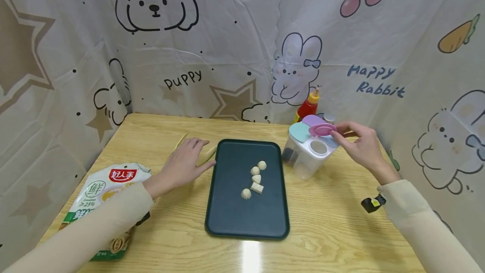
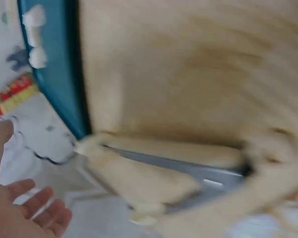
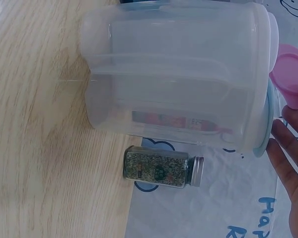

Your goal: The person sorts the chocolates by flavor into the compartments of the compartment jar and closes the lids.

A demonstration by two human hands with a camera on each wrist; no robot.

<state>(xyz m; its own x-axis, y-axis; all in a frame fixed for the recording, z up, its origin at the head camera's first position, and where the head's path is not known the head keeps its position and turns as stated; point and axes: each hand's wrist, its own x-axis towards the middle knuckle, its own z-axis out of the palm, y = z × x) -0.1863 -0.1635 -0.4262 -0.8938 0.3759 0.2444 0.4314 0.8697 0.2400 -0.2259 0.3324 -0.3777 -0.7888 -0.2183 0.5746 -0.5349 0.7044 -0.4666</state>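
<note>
My left hand [image 1: 189, 159] lies flat with straight fingers on the wooden table [image 1: 341, 231], just left of a dark green tray [image 1: 235, 210]. Under its fingertips is a pale, thin utensil [image 1: 209, 154]; the blurred left wrist view shows a grey blade [image 2: 188, 171] there. Several small white dough pieces [image 1: 256, 179] lie mid-tray. My right hand [image 1: 338, 132] pinches the raised pink lid [image 1: 322, 130] of a clear multi-compartment container [image 1: 307, 155] to the tray's right. In the right wrist view the container [image 3: 179, 74] fills the frame, with the pink lid [image 3: 289, 74] at my fingertips [image 3: 288, 144].
A snack bag [image 1: 107, 189] lies at the table's left by my left forearm. A red sauce bottle [image 1: 308, 105] stands behind the container, and a spice jar [image 3: 161, 168] lies beside it. Printed curtain walls close in three sides.
</note>
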